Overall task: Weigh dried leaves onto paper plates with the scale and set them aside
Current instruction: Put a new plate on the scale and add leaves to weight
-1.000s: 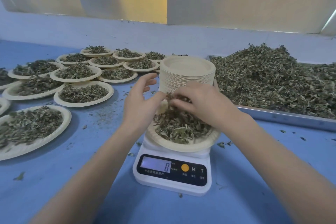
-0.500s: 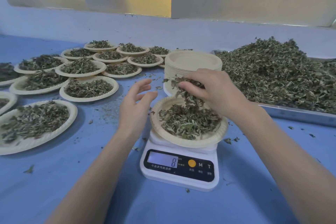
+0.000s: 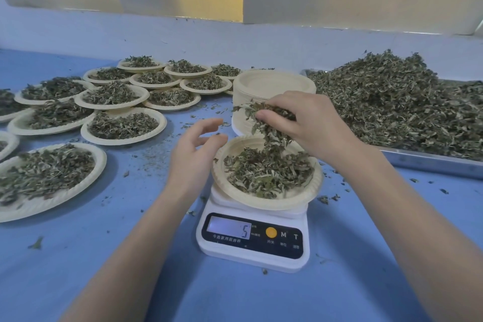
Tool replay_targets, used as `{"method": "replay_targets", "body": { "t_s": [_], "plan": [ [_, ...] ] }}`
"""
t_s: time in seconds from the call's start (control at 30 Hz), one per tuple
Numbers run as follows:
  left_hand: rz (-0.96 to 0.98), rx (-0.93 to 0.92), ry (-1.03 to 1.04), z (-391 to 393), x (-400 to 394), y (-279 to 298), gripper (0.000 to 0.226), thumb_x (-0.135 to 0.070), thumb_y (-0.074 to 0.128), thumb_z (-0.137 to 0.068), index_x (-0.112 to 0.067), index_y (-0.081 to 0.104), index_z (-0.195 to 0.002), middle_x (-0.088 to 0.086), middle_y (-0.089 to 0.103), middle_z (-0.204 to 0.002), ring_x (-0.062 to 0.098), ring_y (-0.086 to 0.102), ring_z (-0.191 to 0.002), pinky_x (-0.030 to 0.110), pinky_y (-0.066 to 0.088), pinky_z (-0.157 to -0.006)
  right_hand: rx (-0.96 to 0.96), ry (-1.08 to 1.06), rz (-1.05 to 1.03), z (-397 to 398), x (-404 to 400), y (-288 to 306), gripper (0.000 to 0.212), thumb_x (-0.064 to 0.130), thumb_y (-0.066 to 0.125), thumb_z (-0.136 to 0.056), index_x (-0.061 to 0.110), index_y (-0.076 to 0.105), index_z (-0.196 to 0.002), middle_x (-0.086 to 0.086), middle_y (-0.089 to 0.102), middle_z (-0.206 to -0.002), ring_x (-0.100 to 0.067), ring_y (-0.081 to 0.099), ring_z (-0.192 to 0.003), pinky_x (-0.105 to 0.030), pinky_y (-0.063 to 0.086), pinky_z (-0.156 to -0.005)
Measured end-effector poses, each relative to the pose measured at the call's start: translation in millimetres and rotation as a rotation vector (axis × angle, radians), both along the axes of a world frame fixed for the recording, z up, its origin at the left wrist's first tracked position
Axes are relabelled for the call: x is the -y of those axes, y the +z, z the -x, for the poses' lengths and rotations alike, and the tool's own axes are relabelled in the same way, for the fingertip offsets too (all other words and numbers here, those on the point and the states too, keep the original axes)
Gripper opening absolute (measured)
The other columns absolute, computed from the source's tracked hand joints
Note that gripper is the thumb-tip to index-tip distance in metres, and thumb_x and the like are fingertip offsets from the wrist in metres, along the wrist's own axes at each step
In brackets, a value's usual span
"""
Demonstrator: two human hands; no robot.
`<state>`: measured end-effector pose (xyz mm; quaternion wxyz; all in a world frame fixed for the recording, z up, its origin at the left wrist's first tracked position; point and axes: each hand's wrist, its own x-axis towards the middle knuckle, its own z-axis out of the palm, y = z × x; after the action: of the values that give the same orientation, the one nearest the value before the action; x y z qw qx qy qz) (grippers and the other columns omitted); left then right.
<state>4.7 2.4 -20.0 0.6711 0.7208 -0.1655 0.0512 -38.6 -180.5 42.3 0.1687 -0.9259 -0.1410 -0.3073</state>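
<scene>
A: How far along?

B: Many filled plates (image 3: 122,125) sit aside at left. The right hand (image 3: 311,123) grips leaves (image 3: 269,123) above the scale's (image 3: 251,238) plate (image 3: 266,172); the left hand (image 3: 196,149) hangs relaxed, holding nothing.

A: And left?

B: The big pile (image 3: 402,107), probably.

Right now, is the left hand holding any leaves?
No. The left hand hovers open and empty beside the plate on the scale, while the right hand grips the clump of leaves.
</scene>
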Motion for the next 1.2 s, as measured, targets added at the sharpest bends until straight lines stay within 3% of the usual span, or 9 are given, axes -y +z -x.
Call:
{"method": "replay_targets", "body": {
  "t_s": [0.3,0.4,0.5,0.6,0.7,0.77,0.97,1.2],
  "plan": [
    [-0.013,0.007,-0.008,1,0,1,0.020,-0.023,0.059,-0.088,-0.040,0.063,-0.098,-0.012,0.061,-0.115,0.000,0.058,-0.098,0.019,0.041,-0.072,-0.019,0.006,0.019,1,-1,2,0.034,0.042,0.062,-0.084,0.012,0.074,-0.095,-0.001,0.063,-0.075,-0.010,0.049,-0.069,-0.015,0.031,-0.062],
    [-0.013,0.008,-0.014,1,-1,1,0.019,-0.026,0.060,-0.086,-0.041,0.063,-0.097,-0.012,0.060,-0.115,0.001,0.058,-0.098,0.020,0.041,-0.074,-0.029,0.003,-0.015,1,0,4,0.038,0.047,0.062,-0.080,0.014,0.075,-0.092,0.004,0.061,-0.074,-0.009,0.050,-0.070,-0.008,0.033,-0.067],
    [-0.021,0.007,-0.015,1,0,1,0.019,-0.025,0.060,-0.087,-0.040,0.063,-0.098,-0.011,0.060,-0.116,0.001,0.058,-0.098,0.019,0.040,-0.073,-0.035,0.011,-0.072,3,-2,5,0.049,0.057,0.051,-0.075,0.017,0.076,-0.090,0.000,0.069,-0.080,-0.011,0.058,-0.074,-0.011,0.035,-0.068],
    [-0.022,-0.007,-0.019,2,0,2,0.028,-0.038,0.057,-0.073,-0.039,0.063,-0.101,-0.013,0.060,-0.114,-0.001,0.058,-0.097,0.019,0.040,-0.073,-0.044,-0.008,-0.108,4,-3,4,0.060,0.063,0.039,-0.076,0.019,0.075,-0.093,0.003,0.071,-0.082,-0.012,0.062,-0.079,-0.020,0.042,-0.071],
    [-0.022,-0.006,-0.021,2,0,2,0.027,-0.036,0.058,-0.076,-0.038,0.064,-0.103,-0.013,0.060,-0.115,-0.002,0.058,-0.096,0.020,0.041,-0.074,-0.020,-0.065,-0.139,5,-3,5,0.067,0.070,0.029,-0.076,0.023,0.072,-0.098,0.004,0.070,-0.076,-0.012,0.059,-0.069,-0.033,0.046,-0.069],
    [-0.024,-0.001,-0.019,1,-1,0,0.021,-0.030,0.060,-0.083,-0.038,0.064,-0.102,-0.012,0.060,-0.116,-0.003,0.058,-0.095,0.019,0.041,-0.074,0.008,-0.127,-0.137,6,-4,4,0.068,0.073,0.023,-0.076,0.028,0.068,-0.100,0.003,0.068,-0.071,-0.013,0.058,-0.062,-0.033,0.046,-0.064],
    [-0.029,0.002,-0.024,-1,-1,1,0.025,-0.036,0.058,-0.078,-0.040,0.063,-0.102,-0.014,0.060,-0.116,0.000,0.058,-0.098,0.020,0.041,-0.073,0.180,-0.227,-0.206,5,-9,-1,0.051,0.055,0.029,-0.095,0.021,0.067,-0.094,0.006,0.039,-0.043,-0.012,0.044,-0.046,-0.025,0.026,-0.049],
    [-0.022,0.018,-0.029,0,0,2,0.034,-0.041,0.054,-0.072,-0.039,0.064,-0.104,-0.014,0.061,-0.114,-0.002,0.058,-0.096,0.012,0.041,-0.068,0.235,-0.192,-0.353,-1,-12,-6,0.052,0.040,0.041,-0.100,0.009,0.070,-0.069,0.013,0.040,-0.042,-0.004,0.044,-0.043,-0.013,0.031,-0.052]
  ]
}}
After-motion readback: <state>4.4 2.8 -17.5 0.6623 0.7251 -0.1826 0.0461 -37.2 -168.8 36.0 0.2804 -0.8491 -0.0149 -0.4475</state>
